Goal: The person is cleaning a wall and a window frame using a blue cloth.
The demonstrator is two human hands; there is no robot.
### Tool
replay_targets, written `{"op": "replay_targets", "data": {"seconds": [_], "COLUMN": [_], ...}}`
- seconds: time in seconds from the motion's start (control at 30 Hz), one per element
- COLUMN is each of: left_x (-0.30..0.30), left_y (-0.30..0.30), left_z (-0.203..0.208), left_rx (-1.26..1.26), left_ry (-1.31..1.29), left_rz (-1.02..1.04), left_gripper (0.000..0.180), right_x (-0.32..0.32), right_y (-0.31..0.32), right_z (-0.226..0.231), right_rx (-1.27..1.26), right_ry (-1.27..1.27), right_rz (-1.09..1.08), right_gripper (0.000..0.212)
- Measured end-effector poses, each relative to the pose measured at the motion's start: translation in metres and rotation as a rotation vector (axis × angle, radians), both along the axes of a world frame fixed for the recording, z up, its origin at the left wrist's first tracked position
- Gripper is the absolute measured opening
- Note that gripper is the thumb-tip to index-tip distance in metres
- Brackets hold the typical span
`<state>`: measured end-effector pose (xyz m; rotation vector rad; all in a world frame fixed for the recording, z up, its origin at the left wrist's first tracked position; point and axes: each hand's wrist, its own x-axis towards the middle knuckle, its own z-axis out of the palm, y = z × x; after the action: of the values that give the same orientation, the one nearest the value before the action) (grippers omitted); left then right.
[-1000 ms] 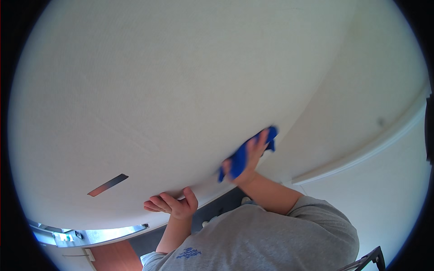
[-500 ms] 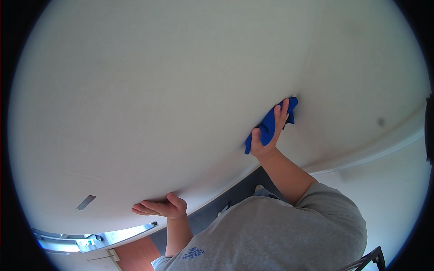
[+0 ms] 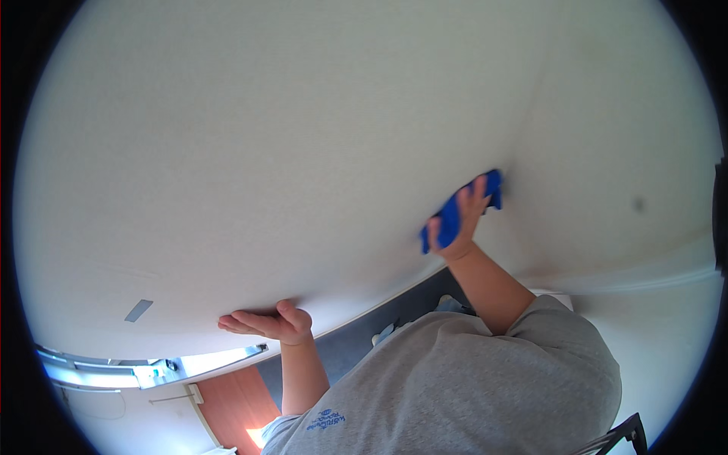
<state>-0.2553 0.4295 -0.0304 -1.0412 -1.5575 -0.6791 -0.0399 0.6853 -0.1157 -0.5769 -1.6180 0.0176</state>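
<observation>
A broad off-white wall (image 3: 303, 152) fills most of the view. My right hand (image 3: 461, 220) presses a blue cloth (image 3: 449, 216) flat against it, close to the corner where another off-white surface begins. The cloth sticks out past the fingertips and below the thumb, and the hand is slightly blurred. Farther left and lower, my left hand (image 3: 274, 324) lies against the wall with its fingers stretched out and nothing in it.
A grey strip (image 3: 139, 311) is stuck on the wall at the lower left. Below it runs a bright window (image 3: 205, 362), with a reddish-brown door (image 3: 239, 402) beside it. Dark grey floor (image 3: 356, 337) shows under my arms. A dark spot (image 3: 638, 204) marks the right-hand surface.
My right hand has slid a little to the right with the cloth, nearer the corner. The whole view has tilted slightly; my left hand stays against the wall.
</observation>
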Motion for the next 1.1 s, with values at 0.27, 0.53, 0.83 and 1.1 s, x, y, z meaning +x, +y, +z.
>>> {"op": "replay_targets", "data": {"seconds": [0.27, 0.53, 0.83, 1.1], "left_x": [0.002, 0.003, 0.005, 0.019], "left_y": [0.006, 0.002, 0.0, -0.005], "left_z": [-0.003, 0.001, 0.003, -0.044], "left_rx": [0.009, 0.005, 0.006, -0.187], "left_ry": [-0.026, 0.018, -0.02, -0.089], "left_rz": [-0.024, 0.004, -0.032, -0.103], "left_gripper": [0.071, 0.07, 0.069, 0.079], "right_x": [-0.039, -0.015, -0.043, -0.018], "right_y": [-0.06, -0.015, -0.062, -0.022], "right_z": [-0.037, -0.069, -0.056, -0.053], "right_rx": [-0.021, 0.114, -0.107, 0.113], "right_ry": [-0.033, -0.139, -0.027, -0.15], "right_rz": [0.02, 0.031, 0.062, 0.057], "right_gripper": [0.073, 0.066, 0.078, 0.072]}}
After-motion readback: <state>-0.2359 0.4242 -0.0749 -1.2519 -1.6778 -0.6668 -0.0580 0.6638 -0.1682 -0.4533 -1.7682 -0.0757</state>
